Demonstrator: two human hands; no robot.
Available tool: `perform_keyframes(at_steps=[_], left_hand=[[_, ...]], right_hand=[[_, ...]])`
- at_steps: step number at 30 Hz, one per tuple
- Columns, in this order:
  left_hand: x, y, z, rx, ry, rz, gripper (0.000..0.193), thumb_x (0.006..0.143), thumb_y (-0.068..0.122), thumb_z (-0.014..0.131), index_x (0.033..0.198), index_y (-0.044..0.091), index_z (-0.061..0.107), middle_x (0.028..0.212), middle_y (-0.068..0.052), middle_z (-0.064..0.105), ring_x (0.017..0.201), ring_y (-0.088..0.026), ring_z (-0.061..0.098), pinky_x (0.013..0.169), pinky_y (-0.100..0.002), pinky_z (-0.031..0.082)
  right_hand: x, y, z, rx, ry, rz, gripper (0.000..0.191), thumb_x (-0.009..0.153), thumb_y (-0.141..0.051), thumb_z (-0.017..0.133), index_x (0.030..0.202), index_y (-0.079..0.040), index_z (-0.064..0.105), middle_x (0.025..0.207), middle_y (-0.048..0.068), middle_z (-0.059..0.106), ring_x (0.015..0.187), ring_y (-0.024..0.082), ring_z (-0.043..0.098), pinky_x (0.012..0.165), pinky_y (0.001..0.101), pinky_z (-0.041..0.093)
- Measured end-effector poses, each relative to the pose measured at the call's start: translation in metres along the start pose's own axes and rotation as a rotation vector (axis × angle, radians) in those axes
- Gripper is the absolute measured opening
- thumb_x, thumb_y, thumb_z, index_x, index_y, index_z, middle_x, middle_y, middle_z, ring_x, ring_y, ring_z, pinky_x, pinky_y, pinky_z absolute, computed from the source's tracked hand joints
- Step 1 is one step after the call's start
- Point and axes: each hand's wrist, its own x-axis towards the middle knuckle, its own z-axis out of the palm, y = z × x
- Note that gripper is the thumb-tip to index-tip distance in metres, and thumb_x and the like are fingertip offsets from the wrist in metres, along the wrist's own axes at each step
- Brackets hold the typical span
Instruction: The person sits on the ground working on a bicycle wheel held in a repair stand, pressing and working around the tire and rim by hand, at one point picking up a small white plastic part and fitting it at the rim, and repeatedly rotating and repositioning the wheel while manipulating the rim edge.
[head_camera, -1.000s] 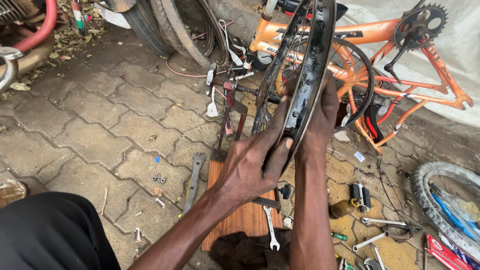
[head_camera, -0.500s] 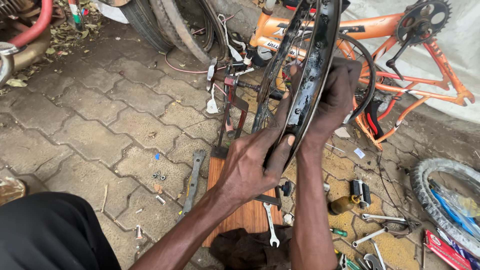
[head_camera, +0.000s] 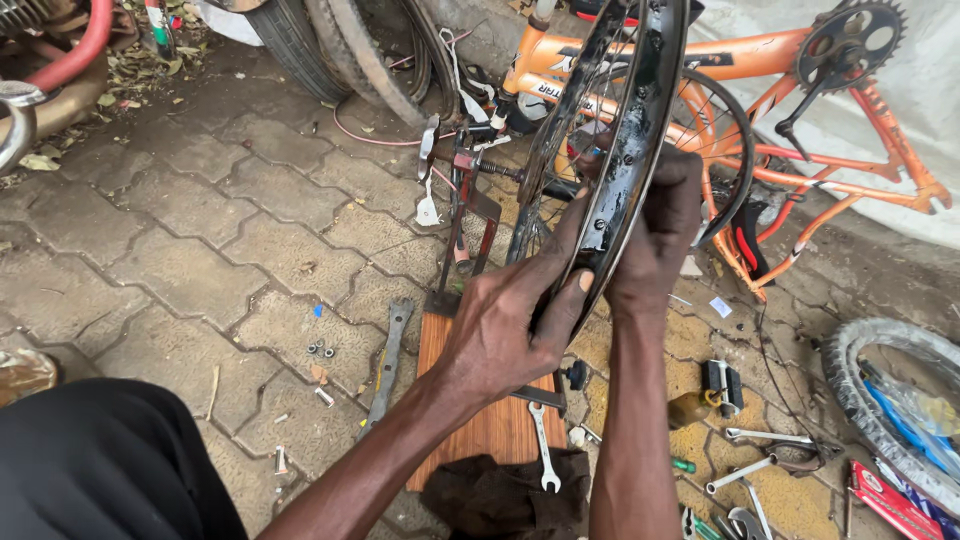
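Paved ground w/ tools scattered; wooden board (head_camera: 490, 420) nearest. Left hand (head_camera: 505, 325) & right hand (head_camera: 650, 235) both clasp the black wheel rim (head_camera: 640, 130) upright on its stand – likely stiff, light, greasy; grip the edges, not the spokes.

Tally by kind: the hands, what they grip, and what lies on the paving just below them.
Rim: 1
Hands: 2, left hand and right hand, both gripping the rim
Board: 1
Rag: 1
Spanners: 2, long spanner and small spanner
Total: 7
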Motion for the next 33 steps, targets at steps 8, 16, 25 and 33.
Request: perform_keyframes(at_steps=[8, 16, 25, 33], left_hand=[[0.028, 0.023, -0.005, 0.003, 0.126, 0.154, 0.051, 0.109, 0.015, 0.057, 0.154, 0.000, 0.037, 0.118, -0.028, 0.069, 0.102, -0.030, 0.076, 0.086, -0.038, 0.063], [0.028, 0.026, -0.013, 0.070, -0.078, -0.204, 0.059, 0.098, 0.020, 0.060, 0.151, -0.002, 0.044, 0.057, -0.015, 0.064, 0.049, -0.020, 0.066, 0.045, -0.038, 0.054], [0.012, 0.006, 0.000, 0.039, 0.031, 0.044, 0.055, 0.105, 0.012, 0.058, 0.155, -0.003, 0.042, 0.107, -0.028, 0.074, 0.093, -0.033, 0.080, 0.078, -0.042, 0.064], [0.010, 0.008, -0.002, 0.030, 0.084, 0.107, 0.056, 0.106, 0.011, 0.058, 0.157, -0.002, 0.039, 0.129, -0.030, 0.069, 0.106, -0.034, 0.078, 0.087, -0.039, 0.064]], right_hand=[[-0.004, 0.014, -0.028, -0.031, 0.134, 0.096, 0.017, 0.102, 0.013, 0.068, 0.108, -0.001, 0.060, 0.117, 0.009, 0.068, 0.103, 0.014, 0.068, 0.091, 0.0287, 0.058], [-0.005, -0.008, -0.015, 0.036, 0.151, 0.246, 0.030, 0.097, 0.011, 0.067, 0.122, -0.006, 0.062, 0.113, 0.005, 0.073, 0.100, 0.011, 0.070, 0.089, 0.0246, 0.059], [0.015, -0.006, -0.012, -0.060, 0.001, 0.415, 0.028, 0.112, -0.021, 0.047, 0.124, -0.006, 0.066, 0.109, 0.002, 0.076, 0.089, 0.007, 0.068, 0.078, 0.0212, 0.057], [0.015, -0.004, 0.011, 0.074, 0.056, 0.177, 0.028, 0.100, -0.005, 0.067, 0.127, -0.005, 0.060, 0.115, 0.009, 0.070, 0.097, 0.013, 0.067, 0.085, 0.0248, 0.057]])
